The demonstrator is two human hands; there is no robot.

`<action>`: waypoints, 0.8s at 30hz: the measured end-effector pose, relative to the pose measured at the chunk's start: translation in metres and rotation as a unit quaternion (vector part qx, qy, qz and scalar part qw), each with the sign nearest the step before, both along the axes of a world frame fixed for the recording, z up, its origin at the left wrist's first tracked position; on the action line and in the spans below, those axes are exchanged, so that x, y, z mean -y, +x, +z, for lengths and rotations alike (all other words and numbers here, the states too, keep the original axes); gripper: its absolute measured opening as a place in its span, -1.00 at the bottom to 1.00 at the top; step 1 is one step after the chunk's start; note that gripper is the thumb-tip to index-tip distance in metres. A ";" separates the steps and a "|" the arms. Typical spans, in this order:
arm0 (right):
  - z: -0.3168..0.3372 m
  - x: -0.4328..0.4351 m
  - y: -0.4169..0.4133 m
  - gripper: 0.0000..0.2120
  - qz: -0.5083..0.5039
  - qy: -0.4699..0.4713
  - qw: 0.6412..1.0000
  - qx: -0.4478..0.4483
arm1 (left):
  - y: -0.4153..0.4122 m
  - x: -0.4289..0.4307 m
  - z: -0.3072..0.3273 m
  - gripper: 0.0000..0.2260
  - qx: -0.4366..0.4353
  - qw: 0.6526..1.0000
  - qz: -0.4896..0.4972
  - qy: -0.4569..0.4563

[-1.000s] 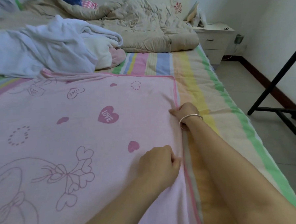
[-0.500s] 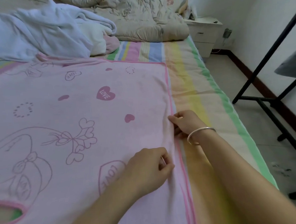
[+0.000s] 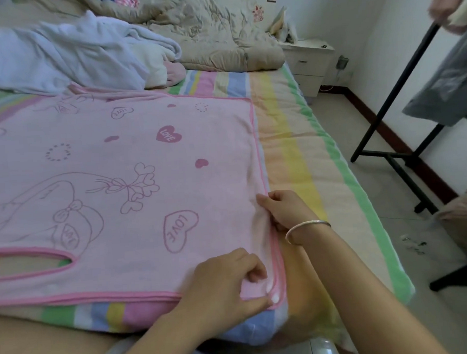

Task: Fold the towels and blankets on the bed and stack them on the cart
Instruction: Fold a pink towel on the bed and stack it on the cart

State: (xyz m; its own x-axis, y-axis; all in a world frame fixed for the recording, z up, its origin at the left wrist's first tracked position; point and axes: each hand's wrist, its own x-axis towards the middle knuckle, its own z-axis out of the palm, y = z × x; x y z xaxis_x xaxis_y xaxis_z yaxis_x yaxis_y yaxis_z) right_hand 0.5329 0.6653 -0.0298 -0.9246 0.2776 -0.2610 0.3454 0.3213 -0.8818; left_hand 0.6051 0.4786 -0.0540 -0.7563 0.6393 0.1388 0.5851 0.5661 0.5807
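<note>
A view looking down over a bed [image 3: 309, 156] covered in a pastel striped sheet. A pink blanket [image 3: 119, 182], printed with hearts, the word "LOVE" and a line-drawn figure, lies flat across the near part of the bed. Its near hem runs along the bed's near edge, showing two pink borders one on top of the other. Its right hem runs parallel to the bed's right edge, with a strip of bare sheet between them.

The left hand [image 3: 227, 282] is at the blanket's near right corner. Its grip is narrow: thumb and curled fingers pinch the corner fabric just inside the pink border. The right hand [image 3: 285, 209], with a silver bangle [image 3: 306, 227] on its wrist, is farther up the same right hem. Its fingers curl over the edge and pinch the blanket there, bunching the cloth slightly.

Toward the far left of the bed lies a loose heap of pale blue and white towels [image 3: 58, 56], touching the blanket's far hem. Behind it a crumpled beige quilt [image 3: 209, 40] fills the far end of the bed. A white nightstand [image 3: 309, 62] stands past the bed's far right corner. On the floor to the right is a black metal frame [image 3: 390, 95], with a grey cloth [image 3: 449, 84] hanging by it. I cannot tell whether it is the cart.
</note>
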 end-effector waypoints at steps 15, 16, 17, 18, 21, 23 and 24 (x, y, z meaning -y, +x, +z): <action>-0.017 0.000 0.026 -0.78 -0.003 0.363 0.932 0.006 | 0.004 -0.005 0.003 -0.84 0.104 0.994 -0.026 0.013; -0.018 0.002 0.026 -0.78 -0.001 0.379 0.926 0.004 | 0.005 -0.006 0.004 -0.84 0.104 0.994 -0.024 -0.001; -0.018 0.004 0.025 -0.76 -0.002 0.395 0.919 -0.007 | 0.003 -0.008 0.006 -0.86 0.122 0.992 -0.028 -0.003; -0.018 0.005 0.025 -0.72 -0.004 0.418 0.908 -0.029 | 0.002 -0.008 0.011 -0.88 0.161 0.986 -0.035 0.011; -0.019 0.011 0.013 -0.49 0.028 0.481 0.864 -0.147 | -0.011 -0.001 0.031 -0.95 0.289 0.952 -0.013 0.104; -0.017 0.027 -0.006 -0.45 0.085 0.483 0.858 -0.152 | -0.031 0.015 0.043 -0.89 0.288 0.944 0.077 0.140; -0.018 0.039 -0.017 -0.42 0.113 0.482 0.858 -0.138 | -0.043 0.026 0.047 -0.88 0.268 0.942 0.130 0.152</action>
